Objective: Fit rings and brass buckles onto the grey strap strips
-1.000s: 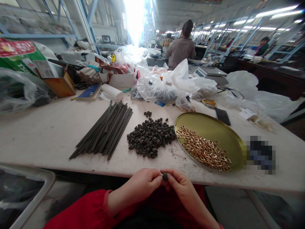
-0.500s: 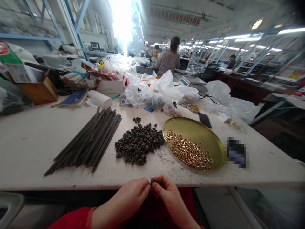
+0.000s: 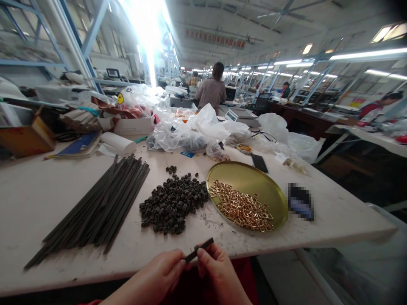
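Observation:
At the table's front edge, my left hand (image 3: 165,267) pinches the lower left end of a dark strap (image 3: 191,255). My right hand (image 3: 216,263) has thumb and fingers closed around the strap farther up, where a small dark loop (image 3: 196,248) seems to sit around it. The strap's upper end sticks out past my right fingers. Just beyond my hands lies a heap of small dark loops (image 3: 173,201). To its left is a bundle of long dark straps (image 3: 95,207). Gold-coloured rectangular rings (image 3: 240,206) lie in a round gold tray (image 3: 254,176) on the right.
Clear plastic bags (image 3: 178,135) fill the table's far side, beside a paper roll (image 3: 119,142) and notebooks (image 3: 78,146). A phone (image 3: 260,163) lies behind the tray, and a blurred-out dark object (image 3: 300,202) to its right. Another person (image 3: 211,89) stands farther off, back turned.
The strap now shows slantwise between my hands; before, only a small dark bit showed at my fingertips. My view has shifted a little to the right.

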Demonstrator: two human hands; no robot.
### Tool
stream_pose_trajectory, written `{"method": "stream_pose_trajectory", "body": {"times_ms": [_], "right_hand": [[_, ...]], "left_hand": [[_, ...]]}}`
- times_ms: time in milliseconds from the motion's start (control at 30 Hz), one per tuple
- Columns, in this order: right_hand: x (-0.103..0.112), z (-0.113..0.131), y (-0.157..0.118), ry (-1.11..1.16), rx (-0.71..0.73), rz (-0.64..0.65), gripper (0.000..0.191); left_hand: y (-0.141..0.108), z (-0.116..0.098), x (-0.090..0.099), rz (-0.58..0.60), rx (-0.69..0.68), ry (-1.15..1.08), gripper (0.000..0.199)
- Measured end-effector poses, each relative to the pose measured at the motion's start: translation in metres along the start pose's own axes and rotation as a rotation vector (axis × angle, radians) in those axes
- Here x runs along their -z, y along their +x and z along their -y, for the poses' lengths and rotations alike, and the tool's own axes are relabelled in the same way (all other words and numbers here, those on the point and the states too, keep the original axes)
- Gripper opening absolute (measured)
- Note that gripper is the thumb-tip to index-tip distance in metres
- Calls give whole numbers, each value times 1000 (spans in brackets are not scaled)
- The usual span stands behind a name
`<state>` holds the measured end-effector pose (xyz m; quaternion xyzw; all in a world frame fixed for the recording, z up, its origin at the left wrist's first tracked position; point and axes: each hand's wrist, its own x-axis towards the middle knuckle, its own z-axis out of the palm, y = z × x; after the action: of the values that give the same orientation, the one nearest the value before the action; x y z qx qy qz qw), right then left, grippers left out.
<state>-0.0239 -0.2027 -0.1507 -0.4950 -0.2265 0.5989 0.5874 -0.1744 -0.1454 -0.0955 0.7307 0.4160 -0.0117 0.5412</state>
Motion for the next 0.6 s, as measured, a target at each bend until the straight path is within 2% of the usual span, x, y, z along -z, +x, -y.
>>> {"method": "stream_pose_trajectory", "body": {"times_ms": [133,333,500,600], "right_hand": [[-3,-8,7,-1,2,3,43],[-7,-14,14,12,4,22,45],[2,-20,15,-40,45,3,40],[7,-16,14,2,4,76,40]], "left_hand": [[8,4,-3,-70,-26,42,24],[21,11,-5,-129,42,178,25],[27,9,-7,-148,32,185,24],[26,8,-4,-147,20,130,25]]}}
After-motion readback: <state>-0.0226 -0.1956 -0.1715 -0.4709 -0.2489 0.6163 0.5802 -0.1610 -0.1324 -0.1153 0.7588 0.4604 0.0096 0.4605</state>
